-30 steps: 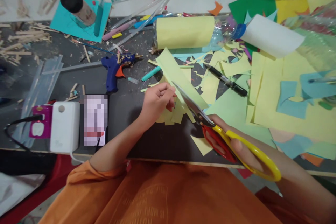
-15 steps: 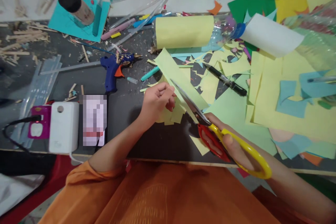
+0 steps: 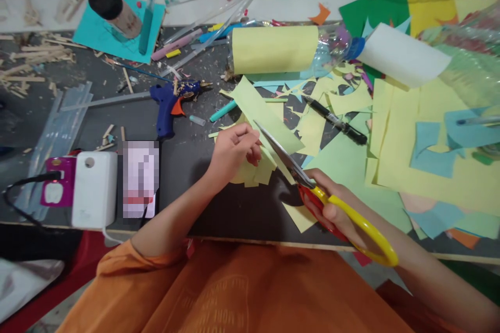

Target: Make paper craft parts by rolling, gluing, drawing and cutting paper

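Note:
My left hand point(image 3: 237, 152) pinches a pale green-yellow strip of paper point(image 3: 264, 113) near its lower left edge. In my right hand point(image 3: 339, 214) are scissors point(image 3: 375, 237) with yellow and red handles. Their nearly closed blades point(image 3: 282, 155) lie along the strip, tips close to my left fingertips. A narrow sliver of paper runs beside the lower side of the blades. Under the hands are yellow paper pieces point(image 3: 253, 174), and a small yellow scrap point(image 3: 300, 216) lies below the scissors.
A blue glue gun point(image 3: 166, 109) rests to the left, above a phone point(image 3: 139, 179) and a white charger point(image 3: 95, 190). Behind lies a paper-wrapped plastic bottle point(image 3: 275, 49). A black marker point(image 3: 336, 120) and layered paper sheets point(image 3: 394, 140) are at the right.
The scissor handles have drawn closer together, closing the blades along the strip. The paper strip has shifted slightly down. My left hand stays in place.

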A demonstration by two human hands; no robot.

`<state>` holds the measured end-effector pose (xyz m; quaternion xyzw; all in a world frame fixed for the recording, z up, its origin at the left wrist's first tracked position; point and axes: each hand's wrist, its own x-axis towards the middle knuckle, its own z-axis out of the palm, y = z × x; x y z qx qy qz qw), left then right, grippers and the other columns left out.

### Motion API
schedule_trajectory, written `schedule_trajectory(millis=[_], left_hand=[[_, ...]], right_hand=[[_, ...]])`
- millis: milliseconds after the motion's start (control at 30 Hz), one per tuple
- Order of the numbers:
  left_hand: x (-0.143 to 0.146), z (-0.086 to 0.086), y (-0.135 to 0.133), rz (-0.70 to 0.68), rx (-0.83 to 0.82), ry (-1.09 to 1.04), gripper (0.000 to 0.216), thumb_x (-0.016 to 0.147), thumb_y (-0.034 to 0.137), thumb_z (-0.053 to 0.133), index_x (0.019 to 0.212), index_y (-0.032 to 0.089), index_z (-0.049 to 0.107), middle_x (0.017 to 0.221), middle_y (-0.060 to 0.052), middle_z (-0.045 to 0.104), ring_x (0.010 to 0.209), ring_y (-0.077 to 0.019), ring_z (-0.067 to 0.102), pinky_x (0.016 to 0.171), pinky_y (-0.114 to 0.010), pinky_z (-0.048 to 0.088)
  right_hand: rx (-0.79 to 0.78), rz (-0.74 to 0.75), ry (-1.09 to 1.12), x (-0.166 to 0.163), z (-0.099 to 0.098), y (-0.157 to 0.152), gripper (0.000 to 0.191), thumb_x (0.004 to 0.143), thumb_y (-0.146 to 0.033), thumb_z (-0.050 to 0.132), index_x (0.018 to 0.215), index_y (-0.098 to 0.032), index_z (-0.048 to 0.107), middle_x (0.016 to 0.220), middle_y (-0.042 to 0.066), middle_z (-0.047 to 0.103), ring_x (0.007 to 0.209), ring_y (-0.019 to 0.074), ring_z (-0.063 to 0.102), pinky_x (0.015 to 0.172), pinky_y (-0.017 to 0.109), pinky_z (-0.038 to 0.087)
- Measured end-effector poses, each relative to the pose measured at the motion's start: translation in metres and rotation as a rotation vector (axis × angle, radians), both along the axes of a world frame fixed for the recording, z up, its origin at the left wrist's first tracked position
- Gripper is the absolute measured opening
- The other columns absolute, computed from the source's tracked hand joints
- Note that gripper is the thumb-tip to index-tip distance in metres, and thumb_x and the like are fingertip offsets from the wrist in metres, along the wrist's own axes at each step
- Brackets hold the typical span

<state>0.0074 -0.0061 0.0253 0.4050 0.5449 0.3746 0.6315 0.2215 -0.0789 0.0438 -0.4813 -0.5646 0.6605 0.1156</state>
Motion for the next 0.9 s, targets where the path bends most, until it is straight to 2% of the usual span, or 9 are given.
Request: schedule_trajectory(millis=[67,200,367,567,733,900], left_hand=[[-0.0001,0.0001,0.0009,-0.006,-0.016,0.002,0.026,0.076,0.021,0.057,0.051,0.018,0.048,0.044,0.004,0.056,0.035,-0.0048,0.049,0.041,-0.016,0.044],[-0.0013,-0.0013,0.0021,-0.012,-0.017,-0.006,0.02,0.071,0.022,0.058,0.055,0.019,0.047,0.043,0.005,0.056,0.035,-0.0059,0.049,0.041,-0.017,0.045],[-0.0036,-0.0054,0.0036,0.01,0.015,-0.019,0.012,0.066,0.017,0.059,0.061,0.02,0.048,0.042,0.007,0.056,0.034,-0.0069,0.049,0.039,-0.018,0.043],[-0.0057,-0.0077,0.0045,0.052,0.098,0.081,0.019,0.074,0.015,0.057,0.057,0.02,0.05,0.04,0.007,0.05,0.035,-0.007,0.049,0.041,-0.017,0.042],[-0.0035,-0.0048,0.0018,0.074,0.104,0.13,0.021,0.076,0.014,0.058,0.056,0.019,0.053,0.041,0.007,0.052,0.037,-0.0062,0.05,0.042,-0.017,0.044],[-0.0008,-0.0039,-0.0013,0.092,0.061,0.069,0.019,0.073,0.018,0.063,0.057,0.018,0.052,0.044,0.006,0.055,0.037,-0.0056,0.049,0.042,-0.017,0.046]], right_hand=[[-0.032,0.006,0.007,0.0015,0.0009,-0.0013,0.074,0.076,-0.088,0.033,0.107,-0.022,0.046,0.066,-0.005,0.043,0.051,0.0111,0.035,0.047,0.026,0.032],[0.042,0.024,-0.074,0.0055,0.001,-0.005,0.071,0.079,-0.085,0.033,0.109,-0.023,0.048,0.072,-0.002,0.05,0.059,0.0135,0.038,0.052,0.027,0.036],[0.076,0.032,-0.103,0.0084,0.0007,-0.0089,0.07,0.081,-0.084,0.031,0.112,-0.024,0.049,0.074,0.0,0.055,0.059,0.0144,0.043,0.052,0.026,0.038],[0.093,0.072,-0.115,0.0075,0.0038,-0.0075,0.069,0.082,-0.083,0.028,0.111,-0.024,0.046,0.068,-0.003,0.048,0.055,0.0127,0.035,0.049,0.026,0.03],[0.097,0.047,-0.094,0.0069,0.0036,-0.0062,0.068,0.084,-0.081,0.029,0.112,-0.022,0.047,0.07,-0.002,0.052,0.054,0.0134,0.039,0.05,0.027,0.033],[0.055,0.036,-0.015,0.0028,0.0044,-0.0047,0.07,0.081,-0.084,0.03,0.111,-0.022,0.045,0.065,-0.003,0.05,0.05,0.013,0.039,0.045,0.026,0.033]])
